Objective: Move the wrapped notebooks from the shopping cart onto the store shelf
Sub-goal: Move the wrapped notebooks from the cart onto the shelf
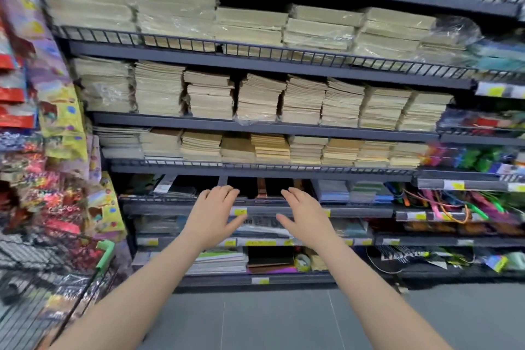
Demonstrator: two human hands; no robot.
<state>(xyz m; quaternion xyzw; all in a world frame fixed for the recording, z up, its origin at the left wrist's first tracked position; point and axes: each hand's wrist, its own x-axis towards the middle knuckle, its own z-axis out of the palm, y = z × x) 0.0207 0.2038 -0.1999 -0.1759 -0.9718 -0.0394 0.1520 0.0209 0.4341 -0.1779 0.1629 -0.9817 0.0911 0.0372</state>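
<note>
You are reaching your left hand [216,213] and right hand [305,214], fingers spread and holding nothing, toward the dark notebooks [272,187] on the grey metal shelf [284,211]. Pushing unevenly could jam them against the wire rail.

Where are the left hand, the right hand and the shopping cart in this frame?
left hand [214,213]: head view, back of the hand, fingers spread.
right hand [305,214]: head view, back of the hand, fingers spread.
shopping cart [42,287]: head view, wire side at lower left.
</note>
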